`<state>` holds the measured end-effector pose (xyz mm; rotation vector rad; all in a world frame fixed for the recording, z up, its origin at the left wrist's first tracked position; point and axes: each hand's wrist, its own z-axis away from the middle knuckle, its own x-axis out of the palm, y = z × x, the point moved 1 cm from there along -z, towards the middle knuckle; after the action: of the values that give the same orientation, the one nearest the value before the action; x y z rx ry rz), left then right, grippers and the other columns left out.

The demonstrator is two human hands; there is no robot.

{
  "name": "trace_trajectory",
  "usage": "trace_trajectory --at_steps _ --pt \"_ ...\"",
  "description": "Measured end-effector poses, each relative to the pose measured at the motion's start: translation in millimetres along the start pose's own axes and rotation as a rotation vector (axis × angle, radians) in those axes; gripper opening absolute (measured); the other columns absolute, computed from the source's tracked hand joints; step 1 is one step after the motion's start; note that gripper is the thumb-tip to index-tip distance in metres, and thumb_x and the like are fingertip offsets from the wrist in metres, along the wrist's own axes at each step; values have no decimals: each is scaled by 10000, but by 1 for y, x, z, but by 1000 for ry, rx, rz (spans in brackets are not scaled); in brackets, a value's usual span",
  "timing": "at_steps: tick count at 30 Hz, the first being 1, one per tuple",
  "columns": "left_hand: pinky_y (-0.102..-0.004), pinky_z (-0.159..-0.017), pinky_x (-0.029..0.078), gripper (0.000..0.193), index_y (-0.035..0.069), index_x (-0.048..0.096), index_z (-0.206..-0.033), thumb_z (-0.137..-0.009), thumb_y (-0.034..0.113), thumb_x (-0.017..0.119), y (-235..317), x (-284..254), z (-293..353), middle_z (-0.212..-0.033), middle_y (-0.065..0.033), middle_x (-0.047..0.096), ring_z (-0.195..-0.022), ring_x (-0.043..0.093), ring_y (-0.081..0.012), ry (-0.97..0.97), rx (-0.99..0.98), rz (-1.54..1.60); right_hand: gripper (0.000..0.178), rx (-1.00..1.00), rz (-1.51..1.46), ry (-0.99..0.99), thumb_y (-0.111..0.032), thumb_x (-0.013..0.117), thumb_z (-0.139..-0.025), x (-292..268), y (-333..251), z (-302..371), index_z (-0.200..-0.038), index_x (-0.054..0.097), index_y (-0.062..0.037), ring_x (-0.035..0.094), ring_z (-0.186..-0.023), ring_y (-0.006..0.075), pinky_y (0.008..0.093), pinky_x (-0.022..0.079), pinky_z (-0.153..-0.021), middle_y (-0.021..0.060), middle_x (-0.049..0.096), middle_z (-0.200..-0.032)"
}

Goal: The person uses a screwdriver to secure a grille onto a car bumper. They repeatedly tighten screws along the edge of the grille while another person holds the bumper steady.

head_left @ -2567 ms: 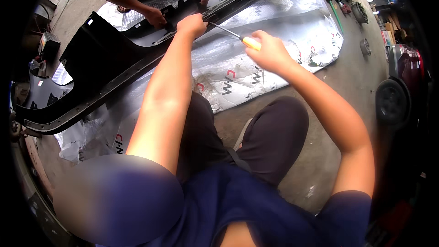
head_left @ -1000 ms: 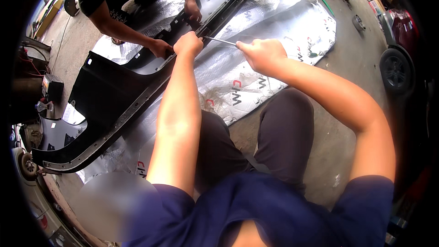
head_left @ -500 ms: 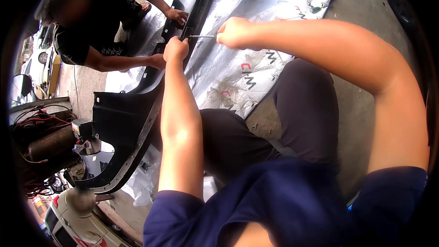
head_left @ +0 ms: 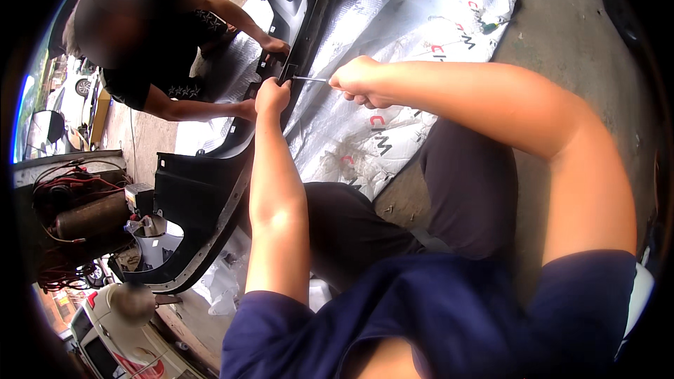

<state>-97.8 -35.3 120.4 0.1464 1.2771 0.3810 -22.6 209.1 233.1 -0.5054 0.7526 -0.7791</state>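
Note:
A long black car bumper (head_left: 188, 186) runs from the lower left up past the top of the view. My left hand (head_left: 272, 96) is closed on its near edge, beside a small slot. In my right hand (head_left: 359, 82) is a screwdriver (head_left: 310, 79). Its handle is hidden in the fist, and the thin metal shaft lies level, its tip meeting the bumper just above my left hand. Across the bumper a co-worker in black has one hand (head_left: 275, 46) on the inner side and the other hand (head_left: 247, 109) close to mine.
A silvery-white padded sheet (head_left: 414, 17) lies under the bumper, with a green-handled tool (head_left: 493, 27) on it. Small screws (head_left: 388, 208) lie on the concrete. At left are a rusty cylinder tank (head_left: 88, 223) with hoses and a pale car (head_left: 133, 340).
My right fist has turned on the screwdriver, so its lower fingers now show, and my right elbow has come inward. The whole scene sits slightly lower. The co-worker's head has moved right.

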Motion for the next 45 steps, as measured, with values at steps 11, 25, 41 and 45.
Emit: trace_trajectory --at_steps 11,25,41,45 --pt "-427 -948 509 412 97 695 -1162 -923 428 640 8 -20 20 -1190 -134 704 -1162 648 -306 0 -112 29 237 -807 1075 284 -166 635 -862 -12 -13 15 -1057 705 -49 633 -614 203 345 471 -523 82 628 -730" --pt "-411 -916 525 389 114 708 -1173 -920 402 637 0 -20 30 -1211 -127 703 -1146 663 -288 -28 -93 116 197 -659 1242 322 -246 561 -962 7 -45 45 -969 680 -88 718 -746 260 410 503 -560 126 693 -812" --pt "-388 -816 562 255 108 771 -1008 -815 148 610 1 -21 51 -1048 -111 754 -1019 718 -275 31 -6 291 222 -103 206 139 -216 602 -952 7 -20 26 -1150 662 -137 492 -497 98 288 348 -438 4 568 -721" --pt "-375 -785 564 242 110 779 -975 -802 152 616 -12 -32 48 -1014 -101 760 -985 727 -263 120 6 241 257 -340 518 15 -208 623 -932 11 -37 39 -1174 659 -130 498 -535 111 301 364 -452 23 549 -716"
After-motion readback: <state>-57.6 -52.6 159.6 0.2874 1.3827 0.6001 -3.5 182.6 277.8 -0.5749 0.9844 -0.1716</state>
